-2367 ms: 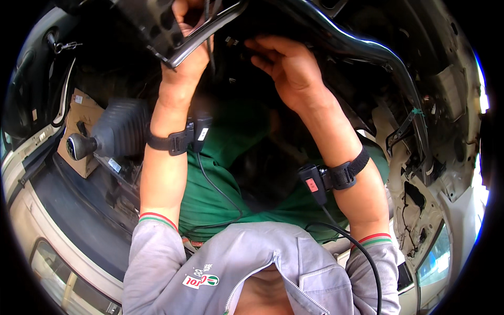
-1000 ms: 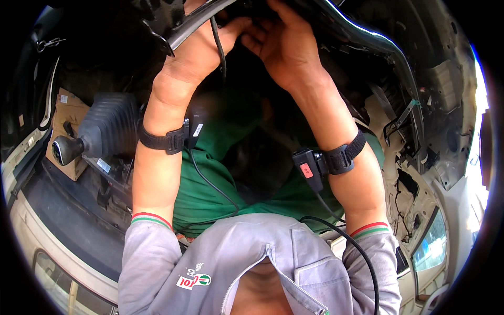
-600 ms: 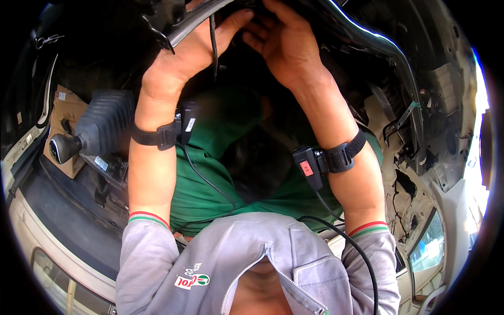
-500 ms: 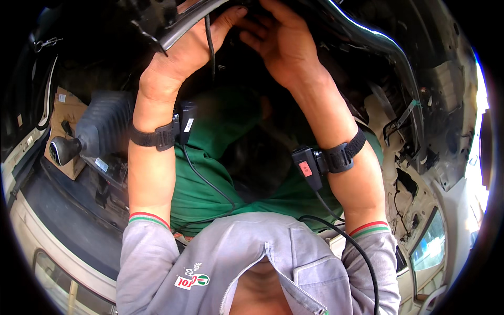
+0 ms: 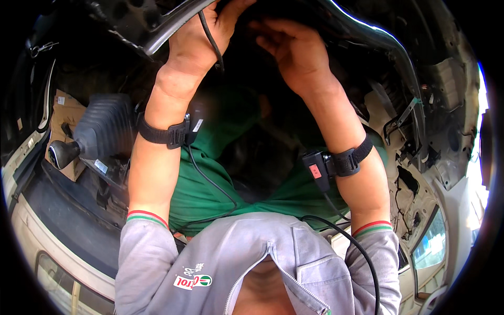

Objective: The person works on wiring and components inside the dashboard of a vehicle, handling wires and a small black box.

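Note:
My left hand [image 5: 202,39] reaches up behind the metal edge of a black panel [image 5: 173,26]. Its thumb points up toward the picture's top, while the other fingers are hidden, so their grip does not show. A black cable [image 5: 210,39] hangs down across this hand and wrist. To the right, my right hand [image 5: 300,52] is raised under a dark curved frame [image 5: 362,26]. Its fingers are loosely bent and apart, pointing toward the left hand, with nothing visible in them. The dark space between both hands hides any small parts there.
A gear lever [image 5: 65,153] with a grey rubber boot [image 5: 107,123] stands at the left beside a piece of cardboard [image 5: 60,121]. At the right are a stripped door side [image 5: 407,194] and a metal bracket [image 5: 407,115]. A black cable [image 5: 362,252] runs over my right side.
My left hand has shifted slightly right and up, and the cable has swung with it. My right hand has moved a little right and down, away from the top edge.

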Action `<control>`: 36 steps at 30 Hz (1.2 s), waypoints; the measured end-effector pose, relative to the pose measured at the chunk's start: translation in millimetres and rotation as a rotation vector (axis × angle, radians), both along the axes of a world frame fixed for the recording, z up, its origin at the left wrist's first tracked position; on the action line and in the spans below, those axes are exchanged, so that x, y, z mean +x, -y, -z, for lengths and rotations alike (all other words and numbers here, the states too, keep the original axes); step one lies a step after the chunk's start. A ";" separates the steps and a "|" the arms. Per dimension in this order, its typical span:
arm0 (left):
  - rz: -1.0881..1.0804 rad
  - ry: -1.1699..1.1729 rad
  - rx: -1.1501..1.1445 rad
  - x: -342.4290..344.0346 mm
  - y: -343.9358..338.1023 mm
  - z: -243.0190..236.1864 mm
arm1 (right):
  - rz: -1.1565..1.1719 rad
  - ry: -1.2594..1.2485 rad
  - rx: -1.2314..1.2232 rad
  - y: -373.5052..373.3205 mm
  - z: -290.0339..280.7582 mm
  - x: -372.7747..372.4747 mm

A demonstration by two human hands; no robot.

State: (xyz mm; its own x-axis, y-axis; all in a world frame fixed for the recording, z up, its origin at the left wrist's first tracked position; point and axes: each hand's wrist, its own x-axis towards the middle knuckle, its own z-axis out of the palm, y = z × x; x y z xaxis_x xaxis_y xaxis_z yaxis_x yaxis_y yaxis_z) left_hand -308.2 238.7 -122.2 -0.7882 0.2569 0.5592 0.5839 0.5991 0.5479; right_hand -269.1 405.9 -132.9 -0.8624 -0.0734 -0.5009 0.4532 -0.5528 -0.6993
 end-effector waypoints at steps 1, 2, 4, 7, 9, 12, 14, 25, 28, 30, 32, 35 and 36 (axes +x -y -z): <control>0.007 0.007 0.014 0.2 -0.4 2.3 | 0.001 -0.017 0.002 0.0 -1.1 -0.2; 0.016 0.013 0.029 -0.7 -0.6 4.6 | 0.004 -0.034 0.003 0.8 -3.1 -0.5; 0.093 0.037 0.023 -2.3 3.3 3.1 | 0.012 -0.053 0.008 2.5 -3.4 0.6; 0.186 0.389 0.117 -2.3 2.2 -7.4 | 0.015 -0.068 0.028 0.7 -0.3 0.2; 0.118 0.322 -0.032 0.4 -1.2 -21.1 | -0.002 -0.086 0.040 -2.0 4.5 0.7; 0.050 0.184 -0.121 2.6 -4.3 -20.8 | 0.019 -0.098 0.020 -3.9 6.6 -1.5; 0.010 0.124 -0.086 2.0 -6.0 -10.5 | 0.046 -0.138 0.005 -2.2 19.0 -3.8; -0.058 0.195 -0.032 0.5 -13.2 5.8 | 0.078 0.076 -0.025 -6.4 13.0 -1.3; -0.086 0.117 -0.106 0.9 -13.6 2.9 | 0.079 0.080 -0.032 -7.2 12.9 -0.5; -0.052 0.108 -0.066 0.1 -13.9 1.2 | 0.087 0.070 -0.032 -8.1 15.4 -0.5; -0.036 0.100 -0.042 -0.6 -13.4 2.1 | 0.088 0.077 -0.031 -7.2 15.8 -0.6; -0.041 0.102 -0.050 1.4 -13.2 -0.3 | 0.084 0.112 -0.032 -5.4 11.1 -2.7; -0.046 0.105 -0.060 2.0 -13.5 -1.1 | 0.085 0.121 -0.036 -5.3 8.7 -3.3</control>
